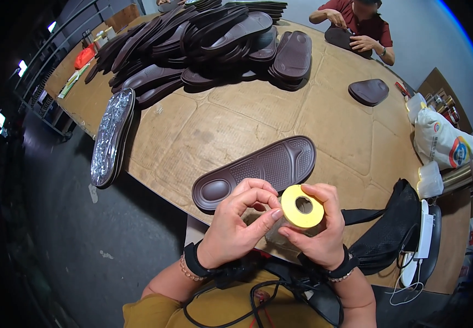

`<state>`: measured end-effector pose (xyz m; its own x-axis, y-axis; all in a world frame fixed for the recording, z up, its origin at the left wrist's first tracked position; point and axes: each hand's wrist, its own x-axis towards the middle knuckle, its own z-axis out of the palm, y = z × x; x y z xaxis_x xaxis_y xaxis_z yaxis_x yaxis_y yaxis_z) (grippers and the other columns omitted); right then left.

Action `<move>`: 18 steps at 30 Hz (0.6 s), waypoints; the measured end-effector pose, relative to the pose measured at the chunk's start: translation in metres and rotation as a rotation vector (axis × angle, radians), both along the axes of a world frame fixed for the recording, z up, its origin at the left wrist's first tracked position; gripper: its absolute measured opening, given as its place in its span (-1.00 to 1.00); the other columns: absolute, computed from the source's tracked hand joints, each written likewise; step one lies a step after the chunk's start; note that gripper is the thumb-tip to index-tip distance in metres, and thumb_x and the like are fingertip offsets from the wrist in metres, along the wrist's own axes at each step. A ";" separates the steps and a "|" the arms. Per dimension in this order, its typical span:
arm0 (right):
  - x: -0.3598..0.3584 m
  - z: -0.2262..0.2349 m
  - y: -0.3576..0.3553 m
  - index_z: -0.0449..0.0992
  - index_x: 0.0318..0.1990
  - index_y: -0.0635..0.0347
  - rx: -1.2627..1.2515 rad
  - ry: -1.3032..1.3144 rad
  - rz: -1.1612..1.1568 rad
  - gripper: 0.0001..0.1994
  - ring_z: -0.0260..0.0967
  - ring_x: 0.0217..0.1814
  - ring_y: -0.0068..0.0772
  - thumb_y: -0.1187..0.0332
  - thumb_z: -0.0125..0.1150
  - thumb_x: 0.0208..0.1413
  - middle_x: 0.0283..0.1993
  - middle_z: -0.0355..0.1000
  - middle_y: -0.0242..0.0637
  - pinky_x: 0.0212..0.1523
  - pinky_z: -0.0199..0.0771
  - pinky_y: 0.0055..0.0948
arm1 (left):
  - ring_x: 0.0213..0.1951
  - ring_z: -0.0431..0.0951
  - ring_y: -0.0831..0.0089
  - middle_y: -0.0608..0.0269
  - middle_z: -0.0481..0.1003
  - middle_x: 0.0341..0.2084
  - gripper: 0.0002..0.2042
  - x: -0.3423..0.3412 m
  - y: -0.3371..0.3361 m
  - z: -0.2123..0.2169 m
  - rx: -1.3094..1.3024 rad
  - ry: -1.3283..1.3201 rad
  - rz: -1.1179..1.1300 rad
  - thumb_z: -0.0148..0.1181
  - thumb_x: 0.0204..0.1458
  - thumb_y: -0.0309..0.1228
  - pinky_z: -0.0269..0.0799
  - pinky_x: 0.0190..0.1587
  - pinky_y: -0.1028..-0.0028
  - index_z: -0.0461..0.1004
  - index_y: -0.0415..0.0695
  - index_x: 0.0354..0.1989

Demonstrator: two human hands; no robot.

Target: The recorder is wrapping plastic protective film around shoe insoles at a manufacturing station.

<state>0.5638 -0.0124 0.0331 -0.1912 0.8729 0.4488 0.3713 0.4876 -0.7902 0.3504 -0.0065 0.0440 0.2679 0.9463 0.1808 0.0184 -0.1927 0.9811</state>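
A yellow-faced roll of tape [314,217] with a round core is gripped at its right side by my right hand [326,229], thumb below and fingers above. At the roll's left edge, the thumb and fingertips of my left hand [242,218] come together in a pinch; whatever lies between them is too small to make out. Something clear shows under the roll, partly hidden by my hands. Just beyond them a dark brown shoe sole [258,167] lies on the table, its textured side up and its rounded heel end toward the left.
Piled brown soles [193,49] cover the far left of the cardboard-topped table [351,136]. A shiny plastic-wrapped stack [112,136] sits at its left edge. Another sole [369,92], a white bag [439,136], black cloth [392,232] and power strip [425,229] lie rightward. A co-worker [365,27] handles a sole opposite.
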 end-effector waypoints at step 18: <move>-0.002 -0.002 -0.003 0.38 0.29 0.28 -0.011 -0.035 -0.069 -0.14 0.43 0.11 -0.18 0.50 0.68 -0.29 0.13 0.29 -0.11 0.14 0.53 -0.32 | -0.06 0.71 0.30 0.09 0.69 -0.10 -0.70 0.014 -0.009 0.005 0.276 0.055 0.193 0.58 -0.07 -0.53 0.62 0.03 0.39 0.73 -0.19 -0.12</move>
<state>0.5619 -0.0157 0.0308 -0.1456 0.8894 0.4333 0.4312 0.4512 -0.7813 0.3643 -0.0156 0.0490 0.1052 0.8980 0.4272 0.1321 -0.4384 0.8890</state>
